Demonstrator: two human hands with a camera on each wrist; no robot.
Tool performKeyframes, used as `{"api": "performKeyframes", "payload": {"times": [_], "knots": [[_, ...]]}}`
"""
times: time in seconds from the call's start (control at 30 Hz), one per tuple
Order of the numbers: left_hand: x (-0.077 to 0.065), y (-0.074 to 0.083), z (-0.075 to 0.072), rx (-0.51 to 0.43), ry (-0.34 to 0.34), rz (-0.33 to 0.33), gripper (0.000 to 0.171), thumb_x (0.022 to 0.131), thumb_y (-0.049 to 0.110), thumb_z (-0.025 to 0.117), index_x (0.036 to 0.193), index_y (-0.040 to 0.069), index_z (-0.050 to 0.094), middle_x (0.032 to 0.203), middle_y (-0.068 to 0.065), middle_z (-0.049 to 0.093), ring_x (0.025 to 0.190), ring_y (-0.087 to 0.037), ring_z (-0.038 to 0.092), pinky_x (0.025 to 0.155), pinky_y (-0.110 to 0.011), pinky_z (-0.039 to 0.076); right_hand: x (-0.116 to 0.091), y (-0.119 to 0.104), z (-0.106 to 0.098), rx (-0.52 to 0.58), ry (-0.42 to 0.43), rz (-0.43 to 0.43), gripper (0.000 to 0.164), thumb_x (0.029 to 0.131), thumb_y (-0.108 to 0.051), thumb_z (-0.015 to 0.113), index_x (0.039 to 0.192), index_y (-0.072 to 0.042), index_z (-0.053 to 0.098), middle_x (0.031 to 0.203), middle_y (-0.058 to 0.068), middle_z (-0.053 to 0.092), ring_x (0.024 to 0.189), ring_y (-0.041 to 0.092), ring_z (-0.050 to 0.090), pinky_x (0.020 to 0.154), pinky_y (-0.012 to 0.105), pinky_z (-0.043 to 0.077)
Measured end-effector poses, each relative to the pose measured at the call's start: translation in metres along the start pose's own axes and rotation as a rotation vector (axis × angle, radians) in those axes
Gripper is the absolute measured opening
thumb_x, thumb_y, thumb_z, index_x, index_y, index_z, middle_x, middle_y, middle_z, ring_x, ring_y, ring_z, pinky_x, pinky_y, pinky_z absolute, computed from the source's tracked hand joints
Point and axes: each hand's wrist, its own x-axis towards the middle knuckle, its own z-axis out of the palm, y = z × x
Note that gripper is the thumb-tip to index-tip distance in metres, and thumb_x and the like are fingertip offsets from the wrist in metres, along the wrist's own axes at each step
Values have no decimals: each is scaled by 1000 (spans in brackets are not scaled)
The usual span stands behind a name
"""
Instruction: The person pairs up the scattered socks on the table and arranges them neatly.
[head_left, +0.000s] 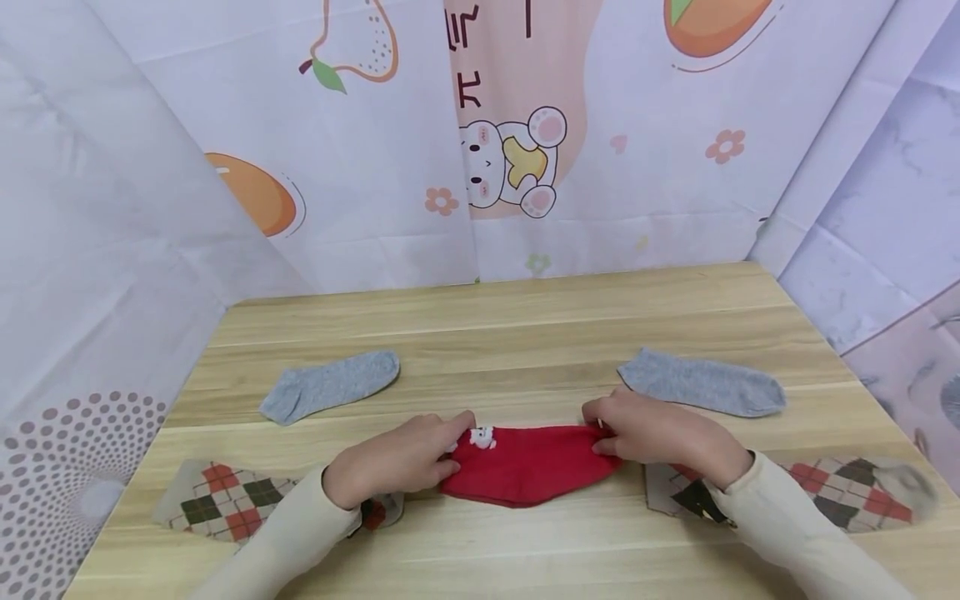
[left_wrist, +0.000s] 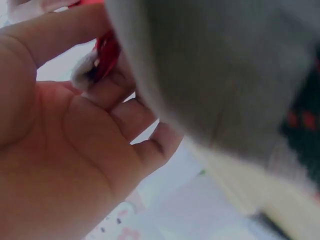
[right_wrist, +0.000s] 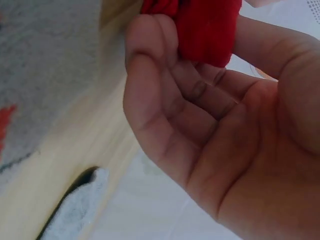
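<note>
A red sock (head_left: 525, 467) with a small white animal figure near its left end is stretched sideways between both hands, low over the front middle of the table. The left hand (head_left: 405, 458) pinches its left end between thumb and fingers. At the other end, the right hand (head_left: 645, 429) grips the fabric the same way. In the right wrist view, red cloth (right_wrist: 207, 32) shows between the thumb and curled fingers. A patterned argyle sock (head_left: 240, 500) lies partly under the left forearm. Another argyle sock (head_left: 847, 492) lies partly beneath the right forearm.
Two grey ankle socks lie farther back, one grey sock (head_left: 333, 386) at left and one grey sock (head_left: 705, 383) at right, close behind the right hand. The wooden table (head_left: 495, 333) ends at a printed curtain (head_left: 360, 167) behind, with more cloth at both sides.
</note>
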Motion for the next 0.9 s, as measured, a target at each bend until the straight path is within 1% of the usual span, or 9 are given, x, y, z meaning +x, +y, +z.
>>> {"api": "performKeyframes", "payload": {"times": [0.1, 0.17, 0.27, 0.33, 0.43, 0.53, 0.63, 0.83, 0.9], "knots": [[-3, 1, 1, 140, 56, 0, 26, 91, 12, 71, 108, 12, 51, 64, 9, 52, 56, -5, 48, 56, -23, 43, -1, -3, -2, 9, -9, 11, 21, 87, -18, 77, 83, -18, 57, 63, -10, 50, 56, 5, 43, 54, 23, 40], [-7, 5, 1, 257, 120, -9, 31, 90, 16, 73, 113, 12, 53, 76, 6, 57, 67, -9, 53, 63, -27, 46, -4, -7, -6, 8, 6, 22, 18, 87, -19, 78, 90, -16, 60, 71, -9, 54, 63, 6, 48, 58, 25, 43], [-10, 17, 0, 410, 233, -4, 42, 87, 20, 77, 122, 11, 55, 96, -2, 59, 86, -16, 54, 75, -35, 49, -9, -19, -10, -70, 111, -7, 21, 86, -17, 78, 100, -13, 63, 87, -4, 57, 75, 9, 52, 66, 28, 49], [-12, 27, 0, 453, 273, 30, 43, 87, 21, 76, 124, 12, 57, 104, -5, 57, 92, -19, 53, 78, -37, 50, -9, -31, -10, -132, 226, -78, 19, 87, -14, 77, 101, -12, 65, 92, -2, 58, 79, 10, 53, 68, 28, 50], [-16, 43, 3, 462, 234, 104, 36, 89, 24, 74, 121, 14, 60, 111, -4, 59, 99, -20, 54, 83, -37, 51, -8, -48, -4, -193, 333, -202, 12, 88, -13, 75, 97, -13, 67, 89, -5, 58, 77, 7, 53, 67, 24, 51], [-18, 52, 9, 454, 133, 133, 33, 92, 28, 71, 122, 17, 62, 118, -3, 60, 106, -18, 55, 91, -36, 50, -7, -62, 7, -215, 293, -278, 9, 90, -16, 73, 98, -13, 68, 89, -6, 59, 78, 5, 53, 69, 22, 51], [-17, 53, 19, 444, 40, 98, 35, 93, 31, 69, 125, 20, 62, 130, -4, 57, 118, -22, 53, 99, -41, 48, -7, -69, 17, -252, 199, -270, 14, 91, -19, 73, 103, -12, 69, 97, -2, 62, 87, 9, 56, 76, 25, 54], [-15, 51, 35, 501, 38, 106, 30, 92, 31, 68, 119, 19, 59, 124, -3, 53, 115, -22, 47, 91, -37, 51, -5, -72, 33, -298, 113, -204, 27, 89, -22, 74, 114, -13, 70, 115, 4, 64, 108, 20, 58, 91, 37, 53], [-14, 54, 35, 473, 7, 80, 36, 92, 31, 68, 124, 17, 58, 132, -6, 53, 123, -25, 47, 96, -39, 50, -4, -72, 38, -322, 102, -185, 29, 88, -24, 74, 115, -13, 70, 117, 5, 63, 110, 22, 56, 91, 38, 53]]}}
